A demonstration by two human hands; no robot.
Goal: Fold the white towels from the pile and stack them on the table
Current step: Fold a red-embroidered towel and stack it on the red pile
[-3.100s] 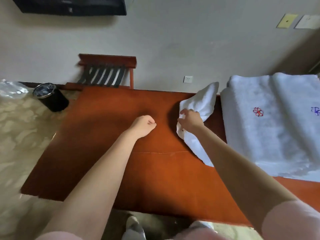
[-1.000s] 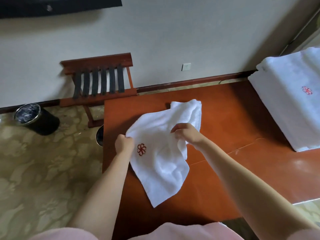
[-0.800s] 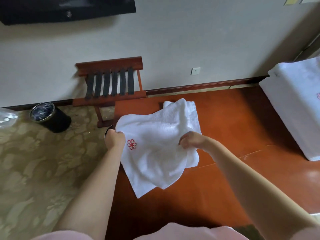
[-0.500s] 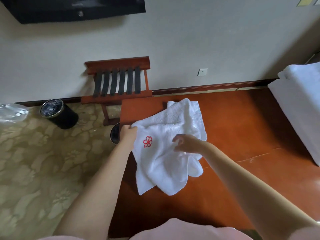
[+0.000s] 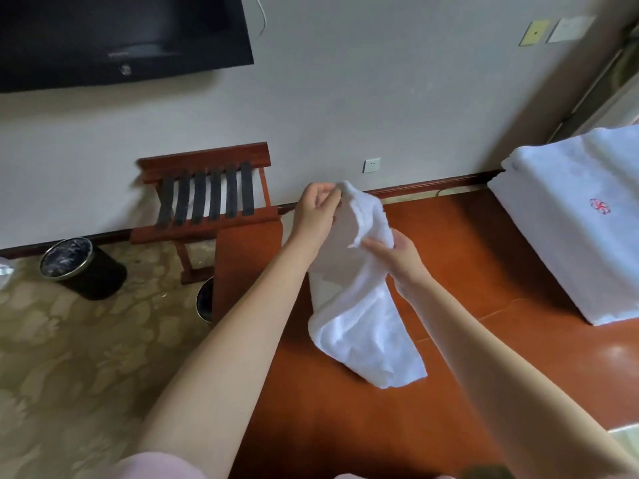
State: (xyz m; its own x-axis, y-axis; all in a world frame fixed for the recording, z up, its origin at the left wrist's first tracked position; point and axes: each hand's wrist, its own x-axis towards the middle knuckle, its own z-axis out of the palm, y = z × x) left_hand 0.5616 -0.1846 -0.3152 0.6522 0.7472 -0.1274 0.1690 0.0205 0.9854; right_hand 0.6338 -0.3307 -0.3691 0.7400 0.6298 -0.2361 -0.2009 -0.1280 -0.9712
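The left hand [image 5: 316, 216] is raised, thumb and fingers pinching the top corner of a white towel [image 5: 359, 326]. Just below and to its right, the right hand [image 5: 394, 252] grips the same towel's edge, fingers curled into the cloth. The towel hangs from the 2 hands, its lower end over the red-brown counter [image 5: 484, 257]. Well right of the right hand, the pile of white towels [image 5: 570, 243] sits on the counter.
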